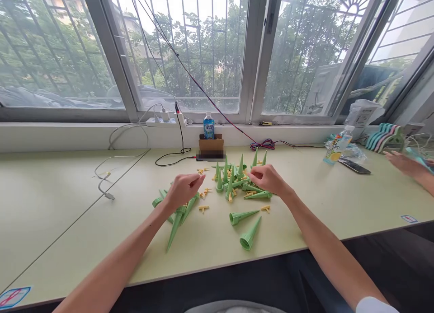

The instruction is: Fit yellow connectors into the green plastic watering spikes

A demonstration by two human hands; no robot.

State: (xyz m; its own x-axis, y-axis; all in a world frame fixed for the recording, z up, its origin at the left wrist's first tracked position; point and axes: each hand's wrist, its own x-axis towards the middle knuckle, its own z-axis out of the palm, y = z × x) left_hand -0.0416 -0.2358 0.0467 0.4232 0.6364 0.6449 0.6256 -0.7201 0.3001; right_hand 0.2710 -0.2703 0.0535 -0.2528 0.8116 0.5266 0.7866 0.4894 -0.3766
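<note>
Several green plastic cones (242, 216) lie scattered on the pale green table (339, 204), and some stand upright in a heap (230, 175). Small yellow pieces (204, 208) lie among them. My left hand (183, 190) rests over a few lying cones (174, 229), thumb and forefinger pinched on what looks like a small yellow piece. My right hand (267, 179) hovers over the right side of the heap with its fingers curled down onto the cones. Whether it grips one is hidden.
A cardboard box (210, 146) and a blue-labelled bottle (209, 125) stand at the back. A power strip (162, 120) and cables run along the sill. At right are a drink bottle (335, 148), a phone (354, 166), teal hangers (384, 137) and another person's hand (407, 164).
</note>
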